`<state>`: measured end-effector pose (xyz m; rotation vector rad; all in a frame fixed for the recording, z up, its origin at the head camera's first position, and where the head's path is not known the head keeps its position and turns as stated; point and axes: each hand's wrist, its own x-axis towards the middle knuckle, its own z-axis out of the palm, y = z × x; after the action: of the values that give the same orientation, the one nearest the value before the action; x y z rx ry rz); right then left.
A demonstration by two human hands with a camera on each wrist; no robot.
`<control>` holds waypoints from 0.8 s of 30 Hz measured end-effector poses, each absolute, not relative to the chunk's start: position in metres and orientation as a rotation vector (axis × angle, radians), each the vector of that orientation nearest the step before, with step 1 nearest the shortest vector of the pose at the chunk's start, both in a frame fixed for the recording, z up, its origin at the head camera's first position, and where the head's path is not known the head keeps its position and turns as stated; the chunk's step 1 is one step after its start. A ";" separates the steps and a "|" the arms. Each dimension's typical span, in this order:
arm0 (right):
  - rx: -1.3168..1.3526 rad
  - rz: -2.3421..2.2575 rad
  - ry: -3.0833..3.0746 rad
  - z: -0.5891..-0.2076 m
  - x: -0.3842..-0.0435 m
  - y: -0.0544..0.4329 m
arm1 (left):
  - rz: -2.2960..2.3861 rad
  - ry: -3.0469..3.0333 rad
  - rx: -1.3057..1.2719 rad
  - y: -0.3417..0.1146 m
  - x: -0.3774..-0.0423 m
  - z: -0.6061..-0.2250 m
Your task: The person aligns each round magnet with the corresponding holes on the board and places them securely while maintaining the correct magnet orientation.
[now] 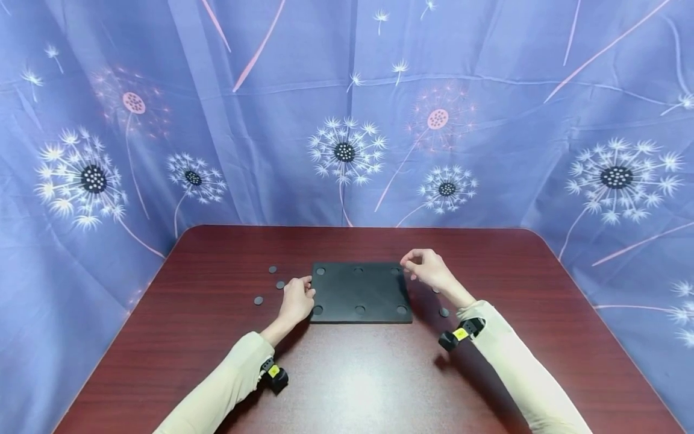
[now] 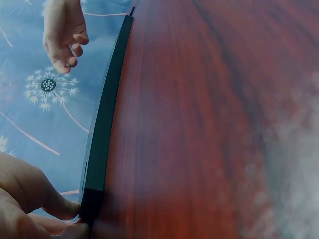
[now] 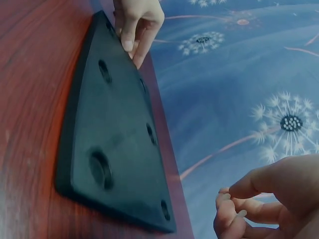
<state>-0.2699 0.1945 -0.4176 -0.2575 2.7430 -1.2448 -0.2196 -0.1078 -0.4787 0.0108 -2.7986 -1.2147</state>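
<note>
A black rectangular board [image 1: 360,292] with several round recesses lies on the table. At its left end, my left hand [image 1: 297,299] grips the edge between thumb and fingers; the left wrist view shows the thumb [image 2: 62,206] against the board's end. My right hand [image 1: 428,268] hovers by the board's far right corner, fingers loosely bent. In the right wrist view its thumb and index tips come together, with no object visible between them. Small dark discs lie left of the board, the nearest disc [image 1: 280,285] just behind the left hand. Another disc [image 1: 444,312] lies beside the right wrist.
The reddish-brown wooden table [image 1: 347,374] reaches back to a blue dandelion-print curtain [image 1: 260,150]. One more disc [image 1: 436,290] is partly covered by the right forearm. Farther left lie a disc [image 1: 273,269] and a disc [image 1: 258,301]. Both wrists wear black camera mounts.
</note>
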 end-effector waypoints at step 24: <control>-0.321 -0.921 2.754 -0.433 -0.274 0.259 | -1.224 -2.806 0.034 -0.107 -0.216 -0.476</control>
<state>-0.2736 0.2586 -0.4330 -0.3209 2.7540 -0.9209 -0.2158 -0.1073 -0.4755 0.0336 -2.8059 -1.2239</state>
